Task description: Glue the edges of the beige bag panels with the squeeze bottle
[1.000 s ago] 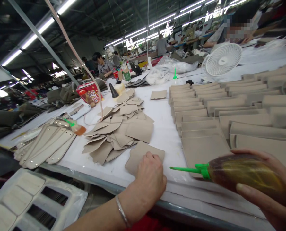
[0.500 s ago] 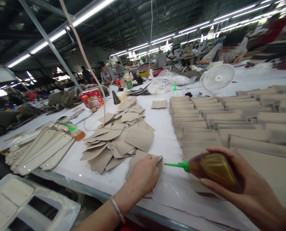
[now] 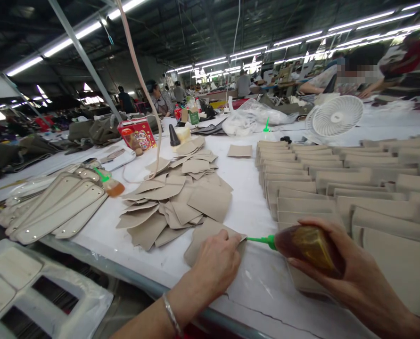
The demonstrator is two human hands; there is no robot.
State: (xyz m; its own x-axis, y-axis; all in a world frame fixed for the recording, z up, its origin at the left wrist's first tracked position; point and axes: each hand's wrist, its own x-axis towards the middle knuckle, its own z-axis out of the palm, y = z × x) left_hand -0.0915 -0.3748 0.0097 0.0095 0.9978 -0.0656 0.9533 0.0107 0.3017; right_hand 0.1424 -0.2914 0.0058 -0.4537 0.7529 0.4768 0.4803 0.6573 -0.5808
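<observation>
My left hand [image 3: 218, 259] is closed on a beige leather-like piece [image 3: 200, 238] near the table's front edge, fingers at its right side. In my right hand [image 3: 351, 278] is a glue bottle [image 3: 310, 247] of amber liquid, lying on its side with its green nozzle pointing left. The nozzle tip meets the right corner of the piece by my left fingertips; whether liquid comes out cannot be seen. Just behind my left hand spreads a loose pile of similar beige pieces [image 3: 181, 188]. Rows of folded beige pieces [image 3: 351, 181] stand overlapping beyond my right hand.
On the left lie stacked pale straps [image 3: 61, 202] with a second glue bottle [image 3: 113, 187] on them. A hose [image 3: 139, 70] hangs down to the pile. Further back are a red box [image 3: 144, 132], a white fan [image 3: 340, 115] and co-workers. A white plastic stool [image 3: 86, 301] stands front left.
The nozzle tip has come up to the piece's corner, where before a small gap separated them. My left fingers have shifted toward that corner. The whole view has moved slightly.
</observation>
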